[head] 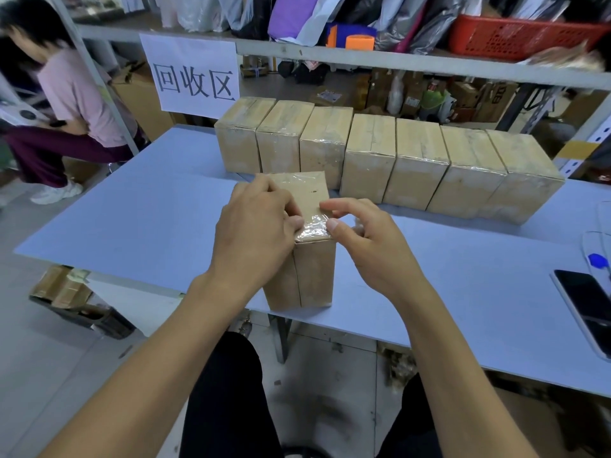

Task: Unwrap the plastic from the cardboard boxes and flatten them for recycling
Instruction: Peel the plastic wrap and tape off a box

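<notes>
Box in hand: the box (299, 246) stands upright at the near edge of the table (132, 209), just in front of me, so its top faces my eyes and both hands can work it.
Left hand: my left hand (258, 226) lies over the top left of the box, fingers curled, thumb tip pressing the plastic wrap (314, 226) at the near top edge; I judge it steadies the box.
Right hand: my right hand (367, 236) is at the top right corner, thumb and forefinger closing on the crinkled wrap; whether they already pinch it, I cannot tell.
Why that corner: the wrap looks bunched and shiny there, likely the easiest place to lift a loose bit.
Waiting boxes: a row of boxes (380, 153), still wrapped, stands side by side along the far side.
Open room: bare table lies left of my box and between it and the row.
Edges to mind: the box sits right at the table's near edge; a phone (585, 309) lies at the right.
</notes>
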